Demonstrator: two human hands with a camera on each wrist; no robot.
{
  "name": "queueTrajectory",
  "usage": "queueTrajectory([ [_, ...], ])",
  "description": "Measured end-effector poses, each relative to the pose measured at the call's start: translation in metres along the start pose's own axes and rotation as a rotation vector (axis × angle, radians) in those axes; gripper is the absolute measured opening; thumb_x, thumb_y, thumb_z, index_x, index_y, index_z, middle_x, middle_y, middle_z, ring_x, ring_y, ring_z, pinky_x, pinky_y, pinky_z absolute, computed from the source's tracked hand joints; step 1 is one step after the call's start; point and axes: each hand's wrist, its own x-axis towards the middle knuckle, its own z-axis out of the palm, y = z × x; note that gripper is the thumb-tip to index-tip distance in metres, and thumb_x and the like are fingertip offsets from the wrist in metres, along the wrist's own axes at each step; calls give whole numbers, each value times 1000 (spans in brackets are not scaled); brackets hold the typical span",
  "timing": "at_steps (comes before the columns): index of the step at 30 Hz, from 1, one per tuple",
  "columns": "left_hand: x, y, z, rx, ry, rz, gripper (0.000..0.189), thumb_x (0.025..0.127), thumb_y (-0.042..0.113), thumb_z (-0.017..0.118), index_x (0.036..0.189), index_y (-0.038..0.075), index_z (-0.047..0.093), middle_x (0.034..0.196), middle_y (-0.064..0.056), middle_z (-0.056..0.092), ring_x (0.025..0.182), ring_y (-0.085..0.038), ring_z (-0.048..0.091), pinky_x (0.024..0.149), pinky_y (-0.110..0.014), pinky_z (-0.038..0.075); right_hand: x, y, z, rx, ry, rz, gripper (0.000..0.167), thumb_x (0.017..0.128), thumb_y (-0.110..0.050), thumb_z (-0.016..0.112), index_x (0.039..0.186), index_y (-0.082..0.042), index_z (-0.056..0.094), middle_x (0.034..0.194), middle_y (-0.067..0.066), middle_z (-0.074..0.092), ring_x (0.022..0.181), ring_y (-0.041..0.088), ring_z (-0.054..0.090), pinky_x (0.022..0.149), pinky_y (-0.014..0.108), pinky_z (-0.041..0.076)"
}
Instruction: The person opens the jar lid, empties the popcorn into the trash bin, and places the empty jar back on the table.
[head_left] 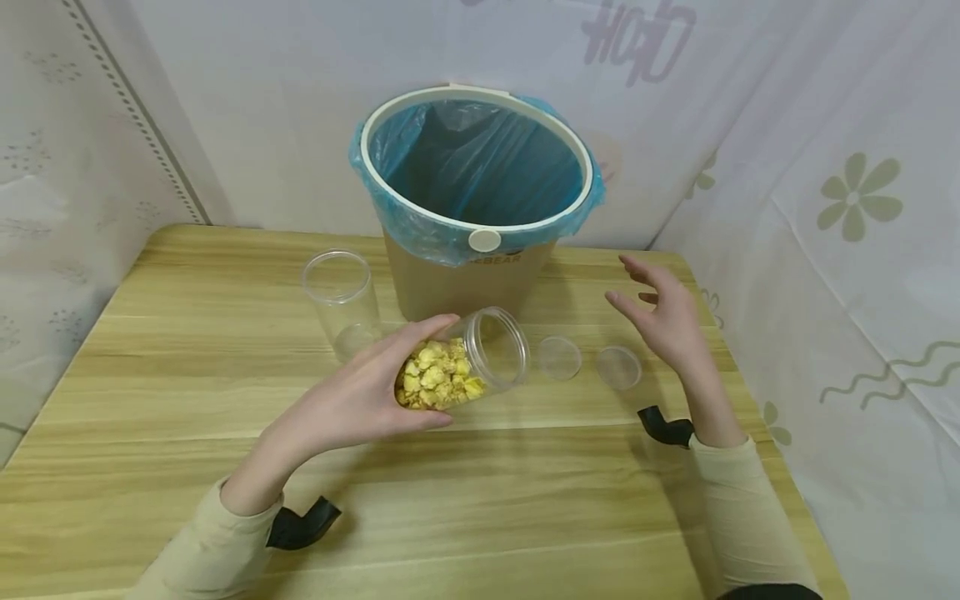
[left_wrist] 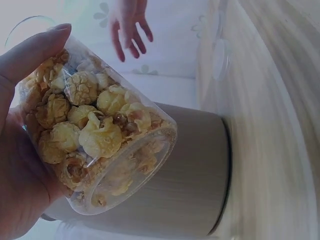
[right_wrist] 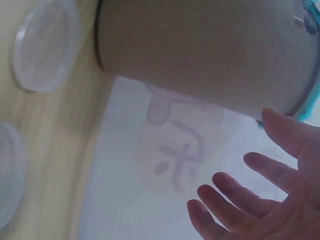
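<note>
My left hand (head_left: 367,392) grips a clear plastic jar (head_left: 498,346) that is tilted with its uncapped mouth to the right. Yellow popcorn (head_left: 435,375) fills its lower part. Seen from the left wrist, the popcorn (left_wrist: 85,120) lies against the jar's wall and base, with the thumb and palm round the jar. My right hand (head_left: 660,312) is in the air at the right, its fingers spread and holding nothing. Below it on the table lie two round clear lids (head_left: 560,358). A second clear jar (head_left: 339,300), with no lid on, stands upright at the left.
A beige bin (head_left: 465,287) with a blue plastic liner (head_left: 420,237) folded over its white rim stands at the back of the wooden table (head_left: 187,350). Pale patterned curtains (head_left: 262,108) hang behind and at both sides.
</note>
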Motion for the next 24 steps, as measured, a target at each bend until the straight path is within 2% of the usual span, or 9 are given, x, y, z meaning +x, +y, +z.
queueTrajectory([
  [5,-3,4,-8,20,14,-7,105,74,35,93,160,29,33,154,-2,52,132,-23,57,102,-48,53,8,-14,-4,30,60,-28,56,98,-28,71,149,-13,54,150,14,57,137,36,55,106,58,50],
  [11,-3,9,-17,41,33,-12,106,73,35,94,159,27,34,147,-1,56,120,-22,61,92,-44,55,19,-30,-7,66,109,-51,53,99,-26,70,149,-16,55,143,16,63,131,33,60,105,56,52],
  [17,-5,13,-27,22,53,-45,107,72,31,94,159,29,32,142,-4,58,112,-22,62,86,-41,55,28,-46,-12,71,129,-44,53,100,-31,68,150,-21,53,142,12,64,129,29,62,105,53,53],
  [24,-8,17,-42,46,92,-37,106,73,27,94,159,26,33,134,-3,60,105,-19,62,82,-38,55,38,-65,-18,68,128,-56,54,102,-38,64,152,-24,51,143,10,64,129,27,63,108,52,52],
])
